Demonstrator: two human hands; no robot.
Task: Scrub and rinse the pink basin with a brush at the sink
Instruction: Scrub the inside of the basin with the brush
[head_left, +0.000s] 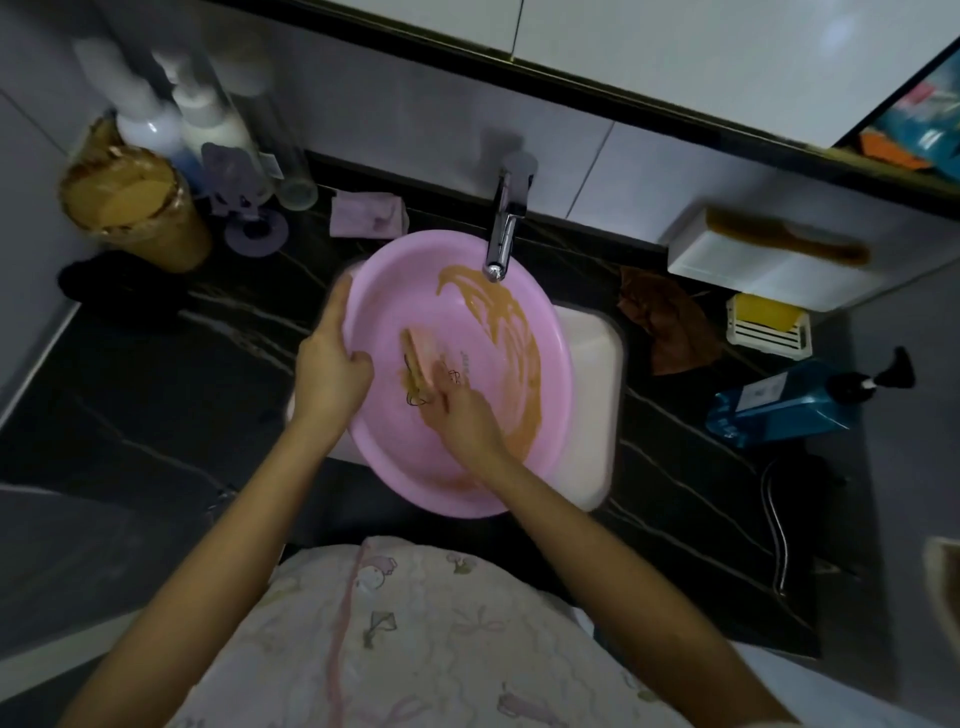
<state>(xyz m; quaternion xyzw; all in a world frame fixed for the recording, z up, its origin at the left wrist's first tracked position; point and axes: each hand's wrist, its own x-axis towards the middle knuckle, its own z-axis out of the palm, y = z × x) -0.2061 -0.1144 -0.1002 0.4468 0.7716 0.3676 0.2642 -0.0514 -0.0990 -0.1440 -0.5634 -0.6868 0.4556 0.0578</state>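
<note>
We scrub the pink basin (415, 280), tilted over the sink (595, 358).
Our left hand (332, 364) curls its fingers round the rim at nine o'clock; our right hand (462, 410) grips the brush (413, 358) at centre.

Under tap (506, 223), basin (415, 280) in sink (592, 353); brush (414, 359) apparently inside.

My worktop (156, 405) is dark stone with pale veins. The white sink (597, 358) is sunk in the middle, and the pink basin (467, 312) sits over it. Back left there's a brown-lidded tub (130, 208), a couple of white bottles (156, 124), a purple stand (254, 228) and a pink folded thing (369, 213), too blurry to name. On the right are a crumpled brown rag (670, 327), a soap dish (763, 338) with a yellow bar (769, 312), and a blue pump bottle (774, 405) on its side.
</note>
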